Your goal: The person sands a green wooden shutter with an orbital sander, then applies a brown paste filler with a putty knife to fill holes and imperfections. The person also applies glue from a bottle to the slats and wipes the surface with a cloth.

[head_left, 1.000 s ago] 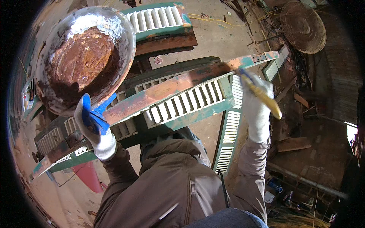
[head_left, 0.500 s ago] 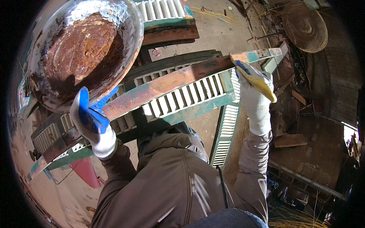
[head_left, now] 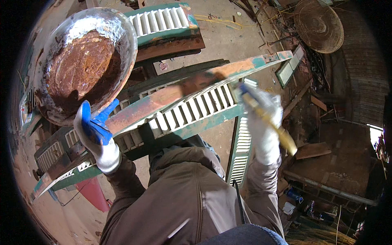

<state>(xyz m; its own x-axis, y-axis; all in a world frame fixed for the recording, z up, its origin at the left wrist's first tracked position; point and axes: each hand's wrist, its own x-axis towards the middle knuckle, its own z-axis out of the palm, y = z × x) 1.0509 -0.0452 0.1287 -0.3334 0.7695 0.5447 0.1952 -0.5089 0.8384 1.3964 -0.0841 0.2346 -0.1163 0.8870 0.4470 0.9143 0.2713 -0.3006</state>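
My left hand (head_left: 96, 134), in a white glove with a blue palm, grips the lower rim of a round metal bowl (head_left: 130, 45). The bowl tilts toward me, with thick reddish-brown paste (head_left: 79, 61) inside and a pale smear at its far side. In my right hand (head_left: 263, 122), also gloved, is a tool with a long yellow handle (head_left: 288, 141); motion blurs its working end. That end is near the right part of a louvred shutter (head_left: 204, 102) with white slats and a green frame. Brown patches cover the shutter's upright edge (head_left: 163, 96), which crosses in front of me.
More shutters lie beyond, one at the back (head_left: 157, 20) and another (head_left: 239, 159) standing low at the right. A red object (head_left: 94, 192) sits at the lower left. A round woven tray (head_left: 318, 26), loose boards (head_left: 312, 150) and a brown tabletop (head_left: 339, 163) are at the right.
The yellow-handled tool and my right hand have shifted left and down, off the shutter's upper edge. The bowl has moved slightly away, still in my left hand. My view has shifted a little.
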